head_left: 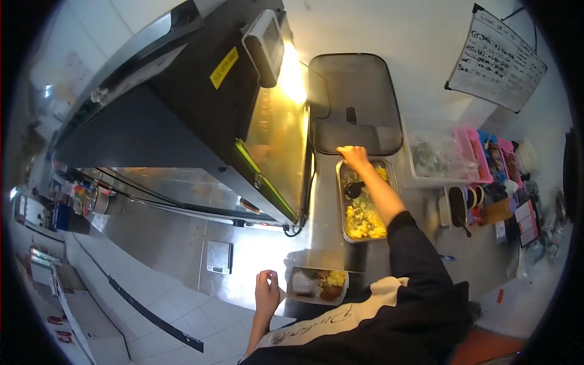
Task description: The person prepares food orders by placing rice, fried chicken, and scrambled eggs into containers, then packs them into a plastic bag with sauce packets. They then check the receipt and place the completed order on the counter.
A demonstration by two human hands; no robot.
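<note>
My right hand (353, 154) reaches over a metal food pan (340, 213) and grips the lower rim of a dark, see-through mesh food cover (359, 97). The cover stands tilted up behind the pan. Yellow food with green bits (366, 219) fills the near part of the pan, and a dark serving spoon (353, 190) lies in it. My left hand (266, 292) hovers at the counter's front edge, fingers loosely bent and slightly apart, with nothing visible in them. Just right of it sits a takeaway tray (304, 297) with white rice, yellow food and a brown piece.
A glass warming cabinet (201, 115) takes up the left side. A small kitchen scale (219, 257) lies on the steel counter (255, 246). On the right are a clear plastic bin (420, 176), pink baskets (468, 152) and a dark ladle (458, 207). A written whiteboard (496, 61) hangs above.
</note>
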